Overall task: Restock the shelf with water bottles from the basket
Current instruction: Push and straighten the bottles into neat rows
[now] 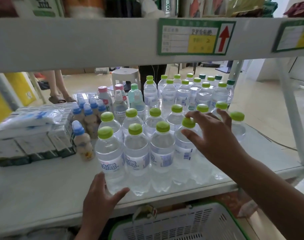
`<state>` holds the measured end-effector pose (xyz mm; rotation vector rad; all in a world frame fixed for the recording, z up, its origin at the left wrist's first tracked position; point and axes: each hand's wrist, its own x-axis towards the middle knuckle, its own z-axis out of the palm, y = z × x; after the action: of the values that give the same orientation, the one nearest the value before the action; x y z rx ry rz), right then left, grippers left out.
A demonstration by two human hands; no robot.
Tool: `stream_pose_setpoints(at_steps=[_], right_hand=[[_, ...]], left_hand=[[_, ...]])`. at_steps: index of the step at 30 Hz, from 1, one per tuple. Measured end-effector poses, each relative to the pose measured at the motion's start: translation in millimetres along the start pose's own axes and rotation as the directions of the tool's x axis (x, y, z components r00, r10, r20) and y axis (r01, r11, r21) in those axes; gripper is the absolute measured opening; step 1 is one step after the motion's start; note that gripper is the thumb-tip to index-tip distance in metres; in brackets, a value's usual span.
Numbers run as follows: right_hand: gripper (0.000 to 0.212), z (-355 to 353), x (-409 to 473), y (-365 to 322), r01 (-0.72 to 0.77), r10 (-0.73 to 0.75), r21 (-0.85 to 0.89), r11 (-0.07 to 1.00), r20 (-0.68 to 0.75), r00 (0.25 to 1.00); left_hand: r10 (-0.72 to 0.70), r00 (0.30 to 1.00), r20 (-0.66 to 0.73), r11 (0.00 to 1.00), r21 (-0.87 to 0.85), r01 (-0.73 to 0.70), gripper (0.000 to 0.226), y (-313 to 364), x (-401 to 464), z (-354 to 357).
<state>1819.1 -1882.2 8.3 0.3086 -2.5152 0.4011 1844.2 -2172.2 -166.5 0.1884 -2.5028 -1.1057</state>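
Note:
Several clear water bottles with green caps stand in rows on the white shelf [44, 191]. My left hand [102, 194] cups the base of the front-left bottle [109, 153], fingers loosely spread against it. My right hand [211, 134] reaches over the right end of the front row, fingers spread; thumb and forefinger touch the cap and shoulder of the rightmost front bottle [185, 144]. The white basket with a green rim [179, 224] sits below the shelf edge; no bottle shows inside it.
Small milk bottles with blue caps [82, 141] and cartons under plastic wrap [32, 134] stand at the left. An upper shelf board with a price label [196, 37] hangs close overhead. A white upright post [293, 118] stands at the right. Beyond are a stool and a person's legs.

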Motion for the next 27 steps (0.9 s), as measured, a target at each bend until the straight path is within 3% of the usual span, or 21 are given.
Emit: stream_pose_setpoints(at_steps=[12, 16, 21, 27], right_hand=[[0.034, -5, 3, -4, -0.017, 0.017, 0.089, 0.996, -0.002, 1.0], [0.055, -9, 6, -28, 0.104, -0.105, 0.114, 0.988, -0.003, 0.994], [0.083, 7, 13, -80, 0.298, -0.293, -0.006, 0.955, 0.158, 0.943], [0.096, 32, 10, -92, 0.319, -0.294, -0.095, 0.943, 0.211, 0.932]], left_hand=[[-0.016, 0.997, 0.074, 0.997, -0.071, 0.022, 0.051, 1, -1, -6], [-0.024, 0.997, 0.072, 0.997, -0.072, 0.029, 0.052, 0, 0, -6], [-0.005, 0.997, 0.079, 0.999, -0.05, 0.009, 0.052, 1, 0, -7], [0.005, 0.996, 0.092, 0.999, -0.041, -0.001, 0.067, -4, 2, -8]])
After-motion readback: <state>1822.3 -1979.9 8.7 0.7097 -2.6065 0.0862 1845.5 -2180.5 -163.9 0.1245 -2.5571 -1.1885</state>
